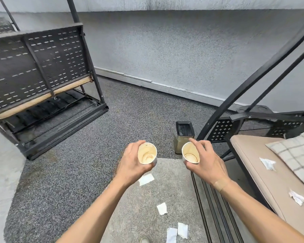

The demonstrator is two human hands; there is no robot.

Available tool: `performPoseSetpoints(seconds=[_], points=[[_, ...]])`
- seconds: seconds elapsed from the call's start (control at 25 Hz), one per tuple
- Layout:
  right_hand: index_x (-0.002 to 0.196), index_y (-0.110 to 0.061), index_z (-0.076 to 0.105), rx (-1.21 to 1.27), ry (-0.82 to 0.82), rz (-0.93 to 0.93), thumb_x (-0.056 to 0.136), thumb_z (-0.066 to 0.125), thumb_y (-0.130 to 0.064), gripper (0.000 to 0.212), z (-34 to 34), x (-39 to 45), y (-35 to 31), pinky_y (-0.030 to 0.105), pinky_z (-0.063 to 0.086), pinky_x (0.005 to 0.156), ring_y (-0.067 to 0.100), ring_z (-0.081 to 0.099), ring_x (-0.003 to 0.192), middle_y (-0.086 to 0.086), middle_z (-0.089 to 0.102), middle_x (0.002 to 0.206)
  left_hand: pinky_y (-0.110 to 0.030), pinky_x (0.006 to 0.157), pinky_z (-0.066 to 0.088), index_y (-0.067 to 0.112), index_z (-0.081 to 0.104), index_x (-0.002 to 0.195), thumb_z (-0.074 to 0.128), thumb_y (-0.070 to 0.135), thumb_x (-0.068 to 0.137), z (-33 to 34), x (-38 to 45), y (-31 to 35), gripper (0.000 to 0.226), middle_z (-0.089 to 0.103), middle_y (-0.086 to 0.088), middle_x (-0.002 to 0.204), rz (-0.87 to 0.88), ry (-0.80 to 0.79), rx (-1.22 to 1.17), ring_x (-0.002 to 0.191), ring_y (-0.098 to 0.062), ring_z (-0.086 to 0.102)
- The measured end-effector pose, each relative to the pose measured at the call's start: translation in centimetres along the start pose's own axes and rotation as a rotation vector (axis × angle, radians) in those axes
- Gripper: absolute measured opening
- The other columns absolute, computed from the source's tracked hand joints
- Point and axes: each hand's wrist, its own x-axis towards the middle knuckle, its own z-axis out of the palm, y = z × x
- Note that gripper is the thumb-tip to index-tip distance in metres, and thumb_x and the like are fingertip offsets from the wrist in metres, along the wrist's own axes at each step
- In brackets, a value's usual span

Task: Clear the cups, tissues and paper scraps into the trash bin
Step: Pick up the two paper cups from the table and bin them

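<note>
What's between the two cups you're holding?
Nothing is held between the left cup and the right cup. Through the gap the head view shows only bare grey carpet. The bin stands just beyond, nearer the right cup.

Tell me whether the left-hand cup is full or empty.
Empty: the cup in the left hand shows only brown stains on its bare bottom.

Both bare forearms reached forward and slightly inward, held out at about the same height. The left hand (132, 163) was curled closed from the left side, thumb on top. The right hand (204, 160) was wrapped closed from the right, forefinger extended, with a tan bandage strip (221, 184) across its wrist.
</note>
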Motion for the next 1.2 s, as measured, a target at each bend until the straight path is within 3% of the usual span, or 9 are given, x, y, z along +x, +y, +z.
performPoseSetpoints(seconds=[0.24, 0.44, 0.72, 0.88, 1.2], points=[[0.139, -0.04, 0.034, 0.008, 0.029, 0.128, 0.068, 0.066, -0.058, 0.08, 2.5, 11.1, 0.1, 0.034, 0.051, 0.072, 0.019, 0.058, 0.1, -0.01, 0.039, 0.124, -0.029, 0.093, 0.04, 0.034, 0.041, 0.134, 0.079, 0.053, 0.067, 0.7, 13.8, -4.5, 0.079, 0.047, 0.012, 0.123, 0.05, -0.107, 0.015, 0.115, -0.007, 0.046], [0.14, -0.041, 0.033, 0.002, 0.019, 0.188, 0.068, 0.068, -0.054, 0.081, 4.9, 19.5, 2.9, 0.037, 0.053, 0.077, 0.017, 0.053, 0.109, -0.009, 0.039, 0.125, -0.035, 0.096, 0.041, 0.029, 0.042, 0.136, 0.08, 0.05, 0.068, 3.7, 24.1, -6.2, 0.08, 0.049, 0.008, 0.123, 0.091, -0.151, 0.021, 0.115, -0.011, 0.044], [0.14, -0.036, 0.034, -0.006, 0.047, 0.214, 0.069, 0.059, -0.064, 0.081, 8.1, 34.1, 12.2, 0.041, 0.053, 0.08, 0.017, 0.048, 0.111, -0.008, 0.041, 0.121, -0.041, 0.098, 0.043, 0.027, 0.041, 0.136, 0.08, 0.049, 0.069, 11.1, 40.0, -7.0, 0.081, 0.048, 0.004, 0.125, 0.093, -0.207, 0.049, 0.116, -0.012, 0.042], [0.141, -0.034, 0.033, -0.009, 0.005, 0.241, 0.07, 0.062, -0.061, 0.081, 8.3, 41.9, 17.9, 0.041, 0.053, 0.079, 0.02, 0.048, 0.111, -0.006, 0.041, 0.121, -0.042, 0.101, 0.042, 0.03, 0.037, 0.138, 0.079, 0.052, 0.07, 15.6, 48.9, -6.2, 0.083, 0.047, 0.005, 0.132, 0.077, -0.25, 0.098, 0.121, -0.012, 0.042], [0.141, -0.037, 0.027, 0.037, -0.075, 0.367, 0.069, 0.066, -0.05, 0.083, 11.4, 52.1, 26.3, 0.04, 0.053, 0.077, 0.021, 0.051, 0.111, -0.006, 0.036, 0.123, -0.04, 0.096, 0.038, 0.037, 0.027, 0.14, 0.08, 0.035, 0.071, 25.9, 62.9, -8.3, 0.088, 0.042, 0.003, 0.128, 0.049, -0.394, 0.082, 0.119, -0.012, 0.037]])
